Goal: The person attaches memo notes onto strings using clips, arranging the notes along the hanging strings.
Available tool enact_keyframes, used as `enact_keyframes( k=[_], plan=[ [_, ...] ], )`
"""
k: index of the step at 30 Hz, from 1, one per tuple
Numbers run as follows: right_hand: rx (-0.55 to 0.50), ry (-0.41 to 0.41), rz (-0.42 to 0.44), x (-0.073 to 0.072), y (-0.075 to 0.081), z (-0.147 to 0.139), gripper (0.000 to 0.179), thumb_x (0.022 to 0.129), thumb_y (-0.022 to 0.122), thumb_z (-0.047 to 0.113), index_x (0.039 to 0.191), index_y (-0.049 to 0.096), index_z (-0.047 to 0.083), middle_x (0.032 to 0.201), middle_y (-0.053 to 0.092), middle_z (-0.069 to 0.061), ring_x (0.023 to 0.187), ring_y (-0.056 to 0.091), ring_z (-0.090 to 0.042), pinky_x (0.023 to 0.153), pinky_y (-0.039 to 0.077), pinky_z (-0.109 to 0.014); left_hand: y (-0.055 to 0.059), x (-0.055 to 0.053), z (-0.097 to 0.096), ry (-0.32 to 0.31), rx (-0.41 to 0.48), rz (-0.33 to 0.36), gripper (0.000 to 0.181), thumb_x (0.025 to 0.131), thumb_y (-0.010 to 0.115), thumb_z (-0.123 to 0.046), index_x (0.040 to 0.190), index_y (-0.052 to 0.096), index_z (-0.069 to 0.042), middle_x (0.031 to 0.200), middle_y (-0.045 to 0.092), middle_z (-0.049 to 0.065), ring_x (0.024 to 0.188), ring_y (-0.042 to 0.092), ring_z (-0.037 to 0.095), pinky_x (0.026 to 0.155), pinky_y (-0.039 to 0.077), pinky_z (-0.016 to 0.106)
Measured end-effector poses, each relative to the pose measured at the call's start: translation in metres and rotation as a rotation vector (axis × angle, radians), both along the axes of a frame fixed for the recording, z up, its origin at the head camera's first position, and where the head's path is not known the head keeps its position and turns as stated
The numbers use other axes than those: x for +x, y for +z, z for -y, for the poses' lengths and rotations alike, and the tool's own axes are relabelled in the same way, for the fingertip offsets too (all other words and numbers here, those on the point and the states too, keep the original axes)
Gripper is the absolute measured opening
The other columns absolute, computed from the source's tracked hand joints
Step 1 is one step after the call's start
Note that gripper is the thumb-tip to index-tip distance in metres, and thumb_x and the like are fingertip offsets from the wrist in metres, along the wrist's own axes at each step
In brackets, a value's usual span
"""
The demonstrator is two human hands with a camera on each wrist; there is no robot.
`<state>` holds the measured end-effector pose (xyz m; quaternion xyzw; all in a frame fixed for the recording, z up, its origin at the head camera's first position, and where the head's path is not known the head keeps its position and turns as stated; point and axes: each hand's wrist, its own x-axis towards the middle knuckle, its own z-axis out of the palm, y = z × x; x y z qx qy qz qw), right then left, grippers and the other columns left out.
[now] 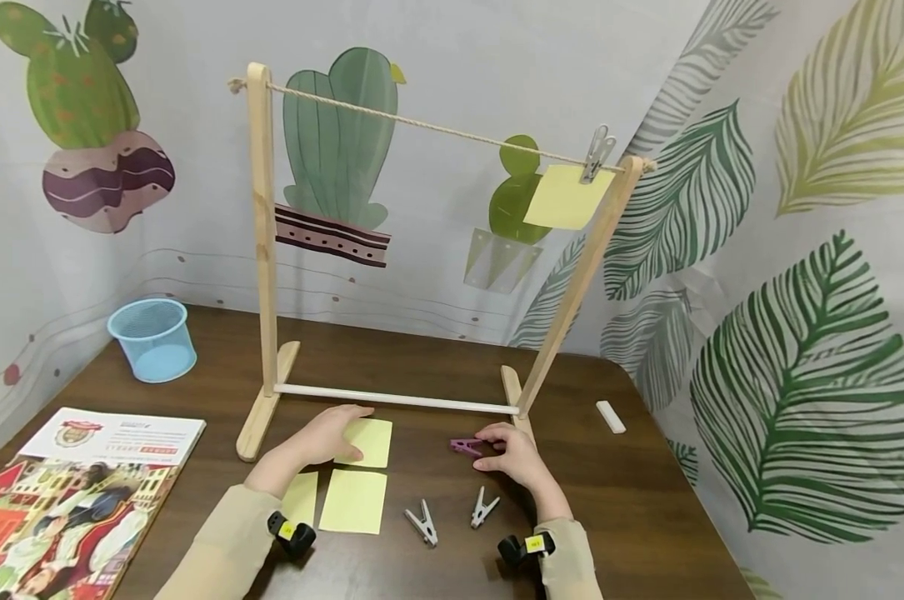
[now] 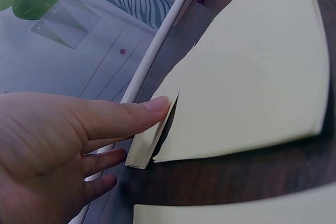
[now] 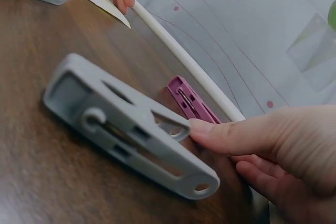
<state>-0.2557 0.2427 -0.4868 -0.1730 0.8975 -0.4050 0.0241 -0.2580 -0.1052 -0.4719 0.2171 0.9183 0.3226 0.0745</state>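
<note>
My left hand [image 1: 330,437] pinches the edge of a yellow sticky note [image 1: 372,442], thumb on its near side; in the left wrist view the note [image 2: 252,77] bows up beside the thumb. My right hand [image 1: 517,457] holds a purple clothespin [image 1: 464,447] by one end, between thumb and fingers. In the right wrist view the thumb hides part of the purple clothespin [image 3: 188,99]. Two grey clothespins, one left [image 1: 423,525] and one right [image 1: 483,508], lie in front of the hands. More yellow notes [image 1: 354,502] lie below the left hand, one partly behind the wrist.
A wooden stand [image 1: 264,242] carries a rope [image 1: 437,129], where a grey clothespin [image 1: 596,157] holds a yellow note [image 1: 567,197] at the right end. A white rod [image 1: 399,400] joins its feet. Around it are a blue mesh basket [image 1: 154,342], a magazine [image 1: 84,500] and a white block [image 1: 611,417].
</note>
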Motion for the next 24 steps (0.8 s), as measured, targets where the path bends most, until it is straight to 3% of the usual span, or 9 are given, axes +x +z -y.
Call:
enact_keyframes(
  k=[11,13,18,20,24],
  plan=[
    [-0.082,-0.016,0.054,0.002,0.003,-0.001,0.031,0.077,0.081,0.008,0.103,0.069,-0.004,0.107,0.067,-0.018,0.102,0.059,-0.027,0.090,0.052,-0.037,0.000,0.000,-0.002,0.006,-0.011,-0.039,0.067,0.074,0.084,-0.008,0.133,0.055,0.005,0.135,0.056,0.023,0.128,0.049,0.042,0.105,0.041,0.054],
    [-0.129,-0.023,0.093,0.004,0.008,0.000,0.031,0.079,0.078,0.006,0.106,0.067,-0.007,0.106,0.066,-0.022,0.100,0.061,-0.027,0.086,0.052,-0.030,0.000,0.001,-0.003,0.010,-0.016,-0.044,0.067,0.073,0.084,-0.008,0.132,0.056,0.005,0.135,0.056,0.023,0.126,0.050,0.042,0.104,0.042,0.053],
    [-0.269,-0.045,0.154,0.003,0.007,-0.001,0.034,0.085,0.072,0.003,0.114,0.060,-0.012,0.110,0.064,-0.028,0.089,0.064,-0.013,0.074,0.051,-0.017,-0.001,0.000,-0.004,0.020,-0.031,-0.065,0.067,0.072,0.085,-0.007,0.131,0.057,0.004,0.131,0.055,0.021,0.121,0.054,0.039,0.100,0.046,0.051],
    [-0.318,-0.072,0.149,0.001,0.004,-0.002,0.034,0.086,0.071,0.003,0.116,0.061,-0.011,0.110,0.065,-0.025,0.086,0.062,-0.006,0.075,0.051,-0.018,-0.001,0.000,-0.005,0.029,-0.025,-0.061,0.068,0.072,0.085,-0.006,0.133,0.056,0.004,0.130,0.055,0.020,0.119,0.055,0.038,0.098,0.047,0.050],
    [-0.414,-0.139,0.147,0.002,0.005,0.001,0.034,0.085,0.070,0.000,0.117,0.062,-0.009,0.109,0.067,-0.020,0.086,0.062,-0.004,0.078,0.051,-0.018,-0.001,0.001,-0.005,0.030,-0.019,-0.052,0.069,0.072,0.084,-0.005,0.134,0.055,0.004,0.129,0.054,0.019,0.117,0.055,0.036,0.095,0.049,0.048]
  ],
)
